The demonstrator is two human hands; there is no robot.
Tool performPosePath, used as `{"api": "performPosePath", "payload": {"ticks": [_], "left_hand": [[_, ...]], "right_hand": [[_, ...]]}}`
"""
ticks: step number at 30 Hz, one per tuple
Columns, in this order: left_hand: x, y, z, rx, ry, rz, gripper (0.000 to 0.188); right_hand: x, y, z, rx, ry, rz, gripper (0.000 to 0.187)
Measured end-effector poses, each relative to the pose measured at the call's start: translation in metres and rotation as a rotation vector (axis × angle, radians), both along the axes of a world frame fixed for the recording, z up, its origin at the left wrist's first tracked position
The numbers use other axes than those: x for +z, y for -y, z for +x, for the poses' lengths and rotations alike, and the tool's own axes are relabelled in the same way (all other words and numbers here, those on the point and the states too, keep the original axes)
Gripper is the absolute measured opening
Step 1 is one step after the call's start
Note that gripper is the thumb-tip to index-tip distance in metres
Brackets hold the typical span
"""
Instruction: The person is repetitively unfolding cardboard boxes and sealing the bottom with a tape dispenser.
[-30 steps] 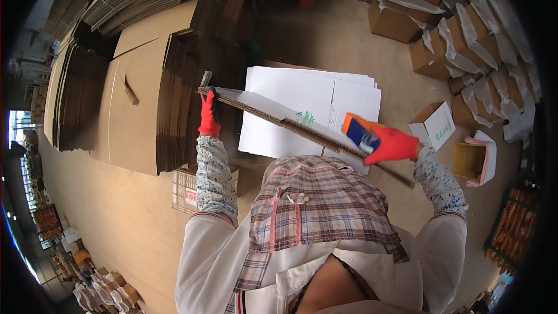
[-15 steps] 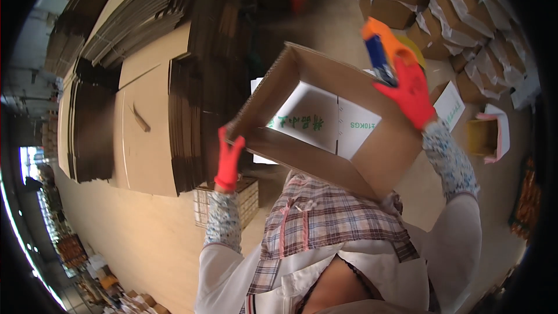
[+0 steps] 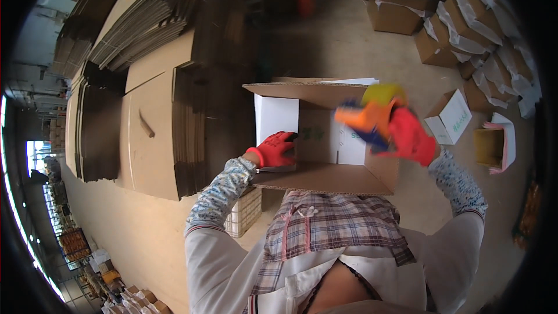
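A brown, blue and white plaid apron [image 3: 337, 229] lies nearest, with a brown corrugated cardboard box [image 3: 325, 179] just beyond it, open side up, both hands at it. The red-gloved left hand [image 3: 276, 149] has its fingers bent at the box's left end, against a white panel; I cannot tell whether they grip it. The red-gloved right hand [image 3: 410, 137], blurred, is closed around an orange-and-blue tape dispenser [image 3: 367, 118] with a yellow roll, above the box's right end. A white slatted plastic crate [image 3: 246, 214] stands near the box's lower left corner. Tall stacks of flat brown cardboard [image 3: 150, 145] fill the left side. On the right sits 1 small white-sided carton [image 3: 450, 117]; farther off, brown boxes with white plastic liners [image 3: 397, 18] stand piled.
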State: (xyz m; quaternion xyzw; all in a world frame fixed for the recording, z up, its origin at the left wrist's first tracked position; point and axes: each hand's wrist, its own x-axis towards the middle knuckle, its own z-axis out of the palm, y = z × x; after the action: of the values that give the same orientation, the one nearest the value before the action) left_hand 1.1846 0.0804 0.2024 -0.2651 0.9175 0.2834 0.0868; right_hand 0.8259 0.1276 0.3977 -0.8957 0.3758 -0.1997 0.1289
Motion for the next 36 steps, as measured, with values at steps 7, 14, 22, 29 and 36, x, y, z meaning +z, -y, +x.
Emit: {"api": "performPosePath", "payload": {"ticks": [7, 14, 22, 29, 36], "left_hand": [[0.098, -0.026, 0.009, 0.371, -0.012, 0.267, 0.032], [0.064, -0.060, 0.028, 1.042, -0.572, 0.040, 0.046], [-0.026, 0.004, 0.005, 1.403, -1.459, 0.414, 0.046], [-0.070, 0.009, 0.016, 1.486, -0.630, 0.051, 0.046], [0.025, 0.000, 0.058, 1.452, -1.018, 0.670, 0.043]], "right_hand": [[-0.194, 0.016, 0.069, 0.130, 0.143, -0.002, 0.042], [-0.113, 0.041, 0.072, 0.285, 0.198, -0.021, 0.062], [-0.059, 0.052, 0.013, -0.721, 0.271, 0.199, 0.045], [-0.144, -0.002, 0.051, -0.136, 0.187, 0.285, 0.053], [-0.142, 0.065, 0.135, 0.454, 0.333, -0.031, 0.041]]}}
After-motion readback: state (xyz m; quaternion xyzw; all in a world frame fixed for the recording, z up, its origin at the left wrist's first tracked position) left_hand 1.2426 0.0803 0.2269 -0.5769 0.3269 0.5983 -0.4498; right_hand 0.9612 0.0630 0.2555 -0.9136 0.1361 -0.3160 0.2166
